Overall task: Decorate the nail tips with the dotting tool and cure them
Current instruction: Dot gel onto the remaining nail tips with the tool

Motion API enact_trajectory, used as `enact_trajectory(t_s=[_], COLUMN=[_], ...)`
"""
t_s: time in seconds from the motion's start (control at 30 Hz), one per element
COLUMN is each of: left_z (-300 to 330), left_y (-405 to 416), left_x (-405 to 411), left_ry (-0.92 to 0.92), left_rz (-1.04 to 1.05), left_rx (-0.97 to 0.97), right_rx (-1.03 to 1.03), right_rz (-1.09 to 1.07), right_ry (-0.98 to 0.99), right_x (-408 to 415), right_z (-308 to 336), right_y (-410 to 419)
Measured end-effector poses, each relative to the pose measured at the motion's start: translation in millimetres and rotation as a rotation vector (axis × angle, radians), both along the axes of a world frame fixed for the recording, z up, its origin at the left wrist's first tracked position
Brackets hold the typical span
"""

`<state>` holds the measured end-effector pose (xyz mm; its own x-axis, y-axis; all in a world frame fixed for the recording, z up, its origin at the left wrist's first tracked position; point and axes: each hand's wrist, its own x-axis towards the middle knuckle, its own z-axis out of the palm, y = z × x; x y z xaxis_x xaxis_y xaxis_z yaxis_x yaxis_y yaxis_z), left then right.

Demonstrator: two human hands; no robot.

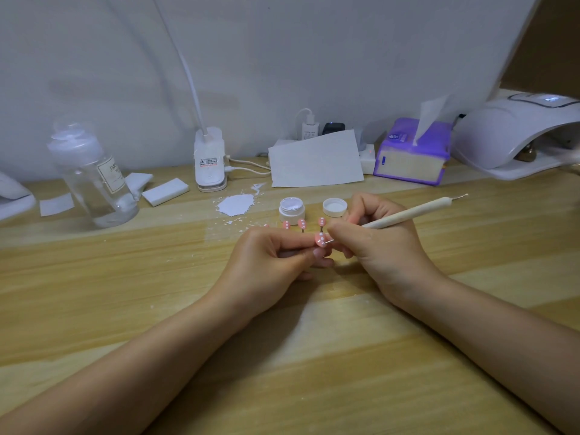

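Observation:
My left hand (pixel 276 259) pinches a pink nail tip (pixel 320 239) that bears white dots. My right hand (pixel 376 246) grips the cream dotting tool (pixel 411 212) like a pen, its fine metal point touching the held tip. Behind my fingers, three more pink dotted nail tips (pixel 301 223) stand on small sticks on the wooden table (pixel 125 277). An open jar of white gel (pixel 292 209) sits just beyond them, with its white lid (pixel 335 207) beside it on the right.
A white nail curing lamp (pixel 514 133) stands at the far right. A purple tissue pack (pixel 411 152), a sheet of paper (pixel 315 160), a lamp base (pixel 209 160), a clear pump bottle (pixel 91 174), white pads (pixel 164 191) and a patch of white residue (pixel 236 205) line the back.

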<state>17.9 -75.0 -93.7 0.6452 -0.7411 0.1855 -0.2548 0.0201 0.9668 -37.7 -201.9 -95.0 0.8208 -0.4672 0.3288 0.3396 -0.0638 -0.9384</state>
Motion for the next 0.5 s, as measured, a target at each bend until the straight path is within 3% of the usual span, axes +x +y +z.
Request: enact_trajectory(t_s=[0.5], left_z=[-0.9], left_y=[-0.5], left_x=[0.2], left_ry=[-0.004], left_rz=[0.003], left_rx=[-0.002], right_rx=[0.0], right_rz=[-0.024], right_ry=[0.026], right_x=[0.7], right_z=[0.5], right_y=[0.7])
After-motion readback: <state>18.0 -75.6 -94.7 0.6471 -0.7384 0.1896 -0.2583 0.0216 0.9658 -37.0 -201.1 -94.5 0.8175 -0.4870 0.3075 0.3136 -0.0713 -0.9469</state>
